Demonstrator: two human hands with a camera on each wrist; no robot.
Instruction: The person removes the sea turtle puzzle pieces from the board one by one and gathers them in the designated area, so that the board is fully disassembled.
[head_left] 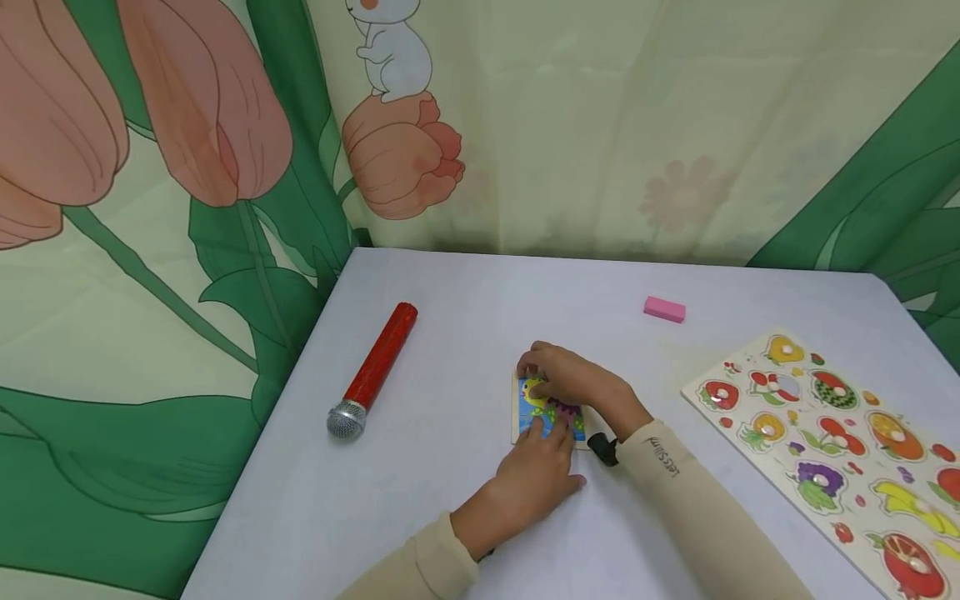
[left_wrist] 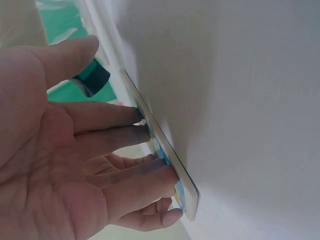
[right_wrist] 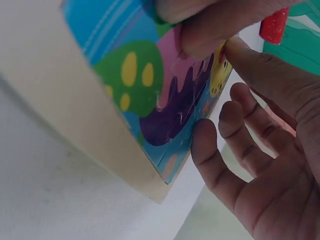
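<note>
A small picture puzzle board (head_left: 525,425) with blue, yellow, purple and green parts lies on the table before me. My left hand (head_left: 528,479) reaches it from the near side, and in the left wrist view the extended fingers of that hand (left_wrist: 75,150) touch the face of the board (left_wrist: 170,155). From the far right comes my right hand (head_left: 573,379), over the upper part. The right wrist view has the right hand (right_wrist: 270,165) with thumb and one fingertip on the board (right_wrist: 125,160), other fingers loosely bent off it.
A red microphone (head_left: 378,358) with a silver head lies to the left. A pink block (head_left: 664,309) sits toward the back right. On the right is a large fruit puzzle board (head_left: 795,492). Patterned curtains (head_left: 562,125) hang behind the table (head_left: 450,333).
</note>
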